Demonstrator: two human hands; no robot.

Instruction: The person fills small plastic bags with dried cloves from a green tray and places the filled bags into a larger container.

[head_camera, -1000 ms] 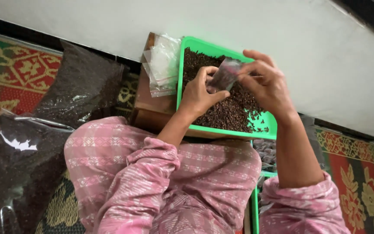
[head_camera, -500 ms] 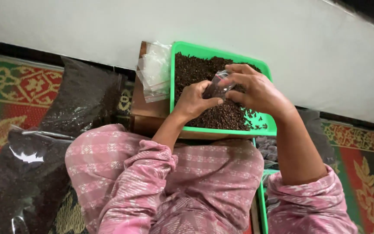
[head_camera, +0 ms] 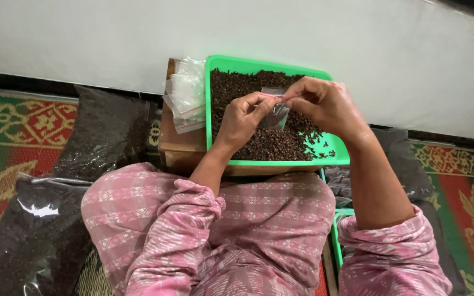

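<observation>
A green plastic tray (head_camera: 333, 156) full of small dark brown dried pieces rests on a low wooden block (head_camera: 179, 142) in front of me. Over the tray, my left hand (head_camera: 242, 118) and my right hand (head_camera: 327, 104) together pinch the top edge of a small clear zip bag (head_camera: 274, 112) that holds some of the dark pieces. Both hands grip the bag's red-lined seal strip, the left from the left end, the right from the right. The bag hangs just above the heap.
A stack of empty clear zip bags (head_camera: 185, 93) lies on the wooden block left of the tray. Large clear sacks of dark material (head_camera: 105, 131) sit at my left and right (head_camera: 401, 164). A second green tray edge (head_camera: 336, 241) shows by my right knee. White wall behind, patterned mat below.
The small bag has gone from tilted between my hands to held flat by its top edge, with both hands now pinching along the seal. The view shifted slightly.
</observation>
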